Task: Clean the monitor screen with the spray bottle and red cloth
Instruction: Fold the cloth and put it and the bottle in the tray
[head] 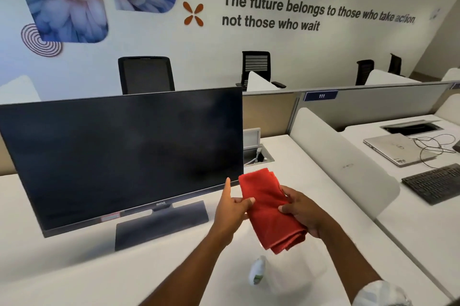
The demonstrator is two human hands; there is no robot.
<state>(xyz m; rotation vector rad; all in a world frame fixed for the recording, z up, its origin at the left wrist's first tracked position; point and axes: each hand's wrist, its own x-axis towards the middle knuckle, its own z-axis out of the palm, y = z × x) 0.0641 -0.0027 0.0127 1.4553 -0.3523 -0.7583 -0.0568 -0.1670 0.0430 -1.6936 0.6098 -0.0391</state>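
Both your hands, left hand and right hand, pinch the folded red cloth; the monitor screen lies far-left (left hand nearer).

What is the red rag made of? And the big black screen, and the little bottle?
The folded red cloth, held by both hands, looks like soft fabric, maybe microfibre: it droops, folds and has a stitched edge. The wide black monitor screen looks like matte plastic or coated glass, with only dull, hazy reflections. The small white spray bottle looks like smooth plastic, though it is blurred.
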